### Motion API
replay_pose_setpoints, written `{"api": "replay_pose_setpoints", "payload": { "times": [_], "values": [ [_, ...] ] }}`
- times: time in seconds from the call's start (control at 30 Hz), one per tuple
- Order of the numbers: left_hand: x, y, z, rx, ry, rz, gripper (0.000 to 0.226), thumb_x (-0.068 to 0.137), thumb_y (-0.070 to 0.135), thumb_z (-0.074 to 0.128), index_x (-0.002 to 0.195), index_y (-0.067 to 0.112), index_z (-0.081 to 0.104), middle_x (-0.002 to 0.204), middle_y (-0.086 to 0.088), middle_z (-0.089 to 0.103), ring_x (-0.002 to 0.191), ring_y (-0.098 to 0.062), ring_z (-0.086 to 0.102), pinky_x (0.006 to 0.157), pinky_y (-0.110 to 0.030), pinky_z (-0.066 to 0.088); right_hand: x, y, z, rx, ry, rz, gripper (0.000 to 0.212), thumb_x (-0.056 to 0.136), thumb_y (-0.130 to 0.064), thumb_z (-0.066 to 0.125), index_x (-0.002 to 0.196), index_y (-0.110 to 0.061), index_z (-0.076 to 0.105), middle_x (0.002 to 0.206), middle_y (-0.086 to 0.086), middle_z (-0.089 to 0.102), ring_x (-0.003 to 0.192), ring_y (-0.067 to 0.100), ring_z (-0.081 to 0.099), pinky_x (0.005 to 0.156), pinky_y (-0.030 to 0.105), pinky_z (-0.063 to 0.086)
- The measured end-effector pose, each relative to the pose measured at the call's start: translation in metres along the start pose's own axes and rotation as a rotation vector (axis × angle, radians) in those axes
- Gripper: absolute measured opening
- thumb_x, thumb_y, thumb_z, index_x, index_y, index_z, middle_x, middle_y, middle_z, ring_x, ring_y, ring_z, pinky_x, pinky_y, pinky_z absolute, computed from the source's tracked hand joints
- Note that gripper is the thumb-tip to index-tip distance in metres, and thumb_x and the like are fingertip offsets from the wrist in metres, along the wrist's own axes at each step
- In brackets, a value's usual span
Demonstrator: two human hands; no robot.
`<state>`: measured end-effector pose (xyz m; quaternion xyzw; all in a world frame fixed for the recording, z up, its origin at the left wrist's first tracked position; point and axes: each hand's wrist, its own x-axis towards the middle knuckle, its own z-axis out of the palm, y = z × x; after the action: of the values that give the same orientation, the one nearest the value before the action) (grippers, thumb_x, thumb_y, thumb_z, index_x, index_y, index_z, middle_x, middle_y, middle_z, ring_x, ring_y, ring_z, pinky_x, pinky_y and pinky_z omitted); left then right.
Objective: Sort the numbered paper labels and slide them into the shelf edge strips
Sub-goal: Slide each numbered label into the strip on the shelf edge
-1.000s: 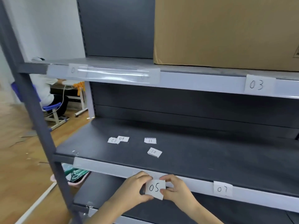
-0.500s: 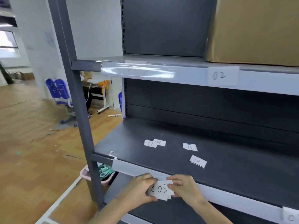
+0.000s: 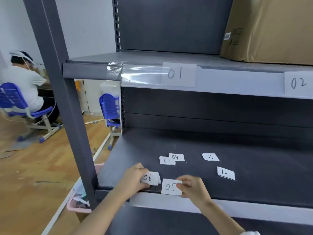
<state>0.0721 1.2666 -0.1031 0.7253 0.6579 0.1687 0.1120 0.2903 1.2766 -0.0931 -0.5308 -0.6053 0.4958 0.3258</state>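
My left hand (image 3: 135, 177) grips a small stack of paper labels with "06" (image 3: 149, 178) on top, at the front left of the dark middle shelf (image 3: 254, 167). My right hand (image 3: 192, 188) pinches the "05" label (image 3: 170, 187) by its right edge, just above the pale edge strip (image 3: 169, 200) of that shelf. Loose labels lie on the shelf behind: "09" (image 3: 177, 157) overlapping another slip (image 3: 166, 160), "11" (image 3: 210, 157) and "10" (image 3: 225, 173). The upper shelf's strip (image 3: 237, 82) holds "01" (image 3: 178, 74) and "02" (image 3: 299, 83).
A large cardboard box (image 3: 271, 29) stands on the upper shelf at right. The grey upright post (image 3: 67, 116) rises at left. A pink bin (image 3: 79, 202) sits on the floor by the post. A seated person (image 3: 25, 82) and blue chairs (image 3: 110, 106) are beyond.
The hands have split the stack: the left now holds the pile showing "06", the right holds "05" alone. The view has swung left, bringing "01" into sight.
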Motion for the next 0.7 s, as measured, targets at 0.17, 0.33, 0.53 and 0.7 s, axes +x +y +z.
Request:
{"api": "replay_pose_setpoints", "payload": {
  "times": [0.17,0.33,0.53,0.7],
  "values": [
    [0.013,-0.005,0.006,-0.045,-0.042,-0.019,0.030,0.073,0.033,0.075,0.091,0.013,0.066,0.093,0.003,0.034,0.090,-0.012,0.038,0.067,-0.019,0.029,0.001,0.003,-0.002,-0.001,0.052,0.000,0.022,0.082,-0.001,0.061,0.074,-0.021,0.062,0.074,0.000,0.066,0.072,0.015,0.061,0.053,0.016,0.053],
    [0.012,-0.006,0.003,0.106,-0.060,-0.059,0.065,0.072,0.048,0.071,0.129,0.025,0.049,0.114,0.002,0.046,0.112,-0.017,0.042,0.090,-0.029,0.035,0.000,-0.003,-0.005,-0.059,0.060,-0.028,0.025,0.083,-0.005,0.060,0.066,-0.023,0.063,0.070,-0.001,0.066,0.067,0.012,0.059,0.059,0.018,0.052],
    [-0.049,0.001,0.044,0.058,0.346,0.310,0.029,0.077,0.023,0.044,0.099,0.021,0.064,0.096,0.011,0.047,0.077,-0.011,0.049,0.065,-0.022,0.041,0.004,-0.007,-0.003,-0.088,0.074,-0.113,0.031,0.080,-0.003,0.063,0.059,-0.026,0.063,0.066,0.000,0.065,0.062,0.010,0.057,0.055,0.010,0.044],
    [-0.066,0.002,0.063,0.194,0.408,0.350,0.039,0.067,0.017,0.040,0.103,0.018,0.055,0.106,0.004,0.045,0.088,-0.015,0.044,0.072,-0.025,0.032,0.009,-0.005,0.008,-0.080,0.050,-0.136,0.035,0.078,-0.002,0.066,0.057,-0.029,0.064,0.063,-0.010,0.066,0.062,0.003,0.061,0.066,0.016,0.049]
  ]
}}
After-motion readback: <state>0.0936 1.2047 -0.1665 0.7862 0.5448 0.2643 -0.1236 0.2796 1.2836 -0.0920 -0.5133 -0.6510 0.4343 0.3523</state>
